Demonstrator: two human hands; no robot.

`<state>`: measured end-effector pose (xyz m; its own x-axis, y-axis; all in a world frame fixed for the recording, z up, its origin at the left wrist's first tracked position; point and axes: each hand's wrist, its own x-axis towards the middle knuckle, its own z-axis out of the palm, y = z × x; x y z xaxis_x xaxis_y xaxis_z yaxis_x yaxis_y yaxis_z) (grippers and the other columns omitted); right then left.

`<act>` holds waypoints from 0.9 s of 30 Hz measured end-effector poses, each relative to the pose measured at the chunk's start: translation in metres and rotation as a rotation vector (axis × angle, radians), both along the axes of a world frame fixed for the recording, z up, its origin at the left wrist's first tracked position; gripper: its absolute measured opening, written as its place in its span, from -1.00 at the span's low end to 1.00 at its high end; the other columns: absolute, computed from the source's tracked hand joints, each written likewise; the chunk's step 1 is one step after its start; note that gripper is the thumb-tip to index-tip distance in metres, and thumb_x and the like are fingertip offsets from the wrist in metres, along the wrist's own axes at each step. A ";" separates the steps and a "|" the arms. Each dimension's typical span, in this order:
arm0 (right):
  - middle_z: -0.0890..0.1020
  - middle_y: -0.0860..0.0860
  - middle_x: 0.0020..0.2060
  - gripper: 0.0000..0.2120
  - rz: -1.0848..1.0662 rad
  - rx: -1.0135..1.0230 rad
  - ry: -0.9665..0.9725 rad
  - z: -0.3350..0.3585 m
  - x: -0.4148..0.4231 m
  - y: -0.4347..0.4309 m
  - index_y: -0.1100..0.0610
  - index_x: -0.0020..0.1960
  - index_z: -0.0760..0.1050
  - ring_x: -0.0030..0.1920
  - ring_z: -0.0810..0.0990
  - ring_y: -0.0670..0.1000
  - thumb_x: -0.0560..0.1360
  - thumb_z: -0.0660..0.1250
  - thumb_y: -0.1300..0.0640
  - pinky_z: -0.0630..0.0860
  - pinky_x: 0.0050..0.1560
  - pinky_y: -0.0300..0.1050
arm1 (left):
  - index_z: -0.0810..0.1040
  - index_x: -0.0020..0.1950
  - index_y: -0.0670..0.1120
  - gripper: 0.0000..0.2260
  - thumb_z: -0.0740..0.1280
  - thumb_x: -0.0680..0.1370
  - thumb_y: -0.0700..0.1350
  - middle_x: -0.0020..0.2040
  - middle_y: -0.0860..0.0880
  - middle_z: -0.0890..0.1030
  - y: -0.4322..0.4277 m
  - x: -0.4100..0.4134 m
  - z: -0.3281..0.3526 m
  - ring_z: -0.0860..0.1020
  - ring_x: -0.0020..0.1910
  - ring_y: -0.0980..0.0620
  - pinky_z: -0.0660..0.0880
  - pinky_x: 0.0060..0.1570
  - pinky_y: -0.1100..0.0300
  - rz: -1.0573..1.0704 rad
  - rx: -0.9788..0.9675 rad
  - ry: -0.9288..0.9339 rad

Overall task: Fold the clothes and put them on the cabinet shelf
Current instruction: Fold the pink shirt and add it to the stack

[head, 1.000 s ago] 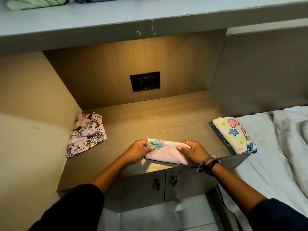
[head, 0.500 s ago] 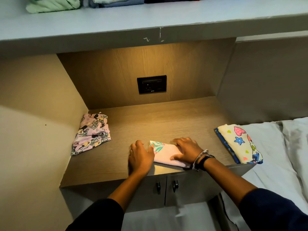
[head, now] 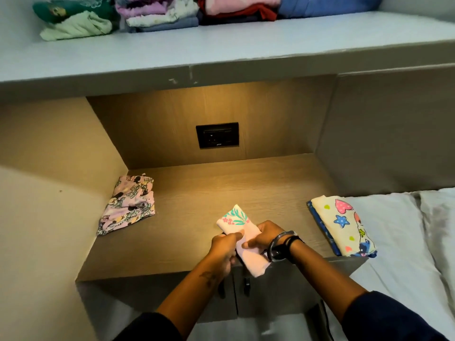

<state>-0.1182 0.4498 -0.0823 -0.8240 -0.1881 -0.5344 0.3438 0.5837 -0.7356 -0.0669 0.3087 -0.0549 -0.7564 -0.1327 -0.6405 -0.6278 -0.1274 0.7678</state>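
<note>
A small folded pink garment (head: 236, 223) with a teal and pink flower print is lifted off the wooden counter (head: 197, 237) near its front edge. My left hand (head: 225, 249) grips its left side and my right hand (head: 264, 236) grips its right side. High above, the grey cabinet shelf (head: 221, 45) carries a row of folded clothes (head: 160, 13). A pink cartoon-print garment (head: 128, 205) lies on the counter's left. A folded cream garment with hearts and stars (head: 344, 227) rests on a blue one at the counter's right edge.
A black wall socket (head: 217, 135) is set in the wooden back panel. Two grey cabinet doors with dark handles (head: 247, 286) are below the counter. A bed with white sheets (head: 398, 237) adjoins on the right. A beige wall closes the left side.
Both hands pressed the pink garment flat on the counter, then took hold of it and lifted it, turned lengthwise. The view tilted up, showing the shelf's clothes.
</note>
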 end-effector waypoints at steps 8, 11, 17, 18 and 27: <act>0.75 -0.02 -0.19 -0.76 -0.316 -0.366 0.226 0.055 0.028 0.112 0.11 0.00 0.62 -0.18 0.72 -0.02 0.38 0.54 0.06 0.61 -0.25 -0.19 | 0.55 0.25 -0.16 -0.72 0.36 0.55 -0.14 0.15 -0.16 0.68 0.091 -0.036 0.026 0.65 0.12 -0.15 0.58 0.13 -0.08 -0.254 0.496 0.250; 0.74 0.00 -0.19 -0.77 -0.451 -0.262 0.349 0.068 0.028 0.164 0.13 -0.05 0.62 -0.22 0.70 0.00 0.38 0.54 0.04 0.58 -0.31 -0.23 | 0.57 0.18 -0.12 -0.78 0.39 0.54 -0.18 0.10 -0.12 0.70 0.145 -0.050 0.036 0.66 0.08 -0.11 0.58 0.14 -0.09 -0.292 0.492 0.218; 0.69 0.17 -0.02 -0.69 -0.549 -0.012 0.261 0.051 0.021 0.228 0.24 0.04 0.59 -0.14 0.63 0.11 0.43 0.49 0.04 0.51 -0.20 -0.12 | 0.31 0.41 -0.14 -0.54 0.35 0.54 -0.30 0.20 -0.24 0.59 0.219 -0.061 0.023 0.61 -0.01 -0.16 0.55 -0.19 0.08 -0.396 0.099 0.202; 0.67 0.19 0.03 -0.64 -0.539 0.067 0.256 0.046 0.020 0.228 0.26 0.09 0.56 -0.07 0.61 0.15 0.43 0.48 0.03 0.52 -0.13 -0.08 | 0.21 0.49 -0.11 -0.42 0.36 0.53 -0.31 0.19 -0.22 0.57 0.222 -0.060 0.017 0.59 -0.03 -0.12 0.55 -0.19 0.11 -0.408 -0.047 0.243; 0.30 0.12 0.49 -0.41 -0.106 0.792 0.530 0.010 0.029 0.206 0.11 0.51 0.15 0.42 0.35 0.16 0.59 -0.01 -0.19 0.30 0.38 0.21 | 0.24 0.51 0.13 -0.38 0.37 0.49 -0.10 0.55 -0.07 0.21 0.195 -0.064 -0.004 0.28 0.42 -0.16 0.26 0.37 -0.07 -0.922 -1.137 0.894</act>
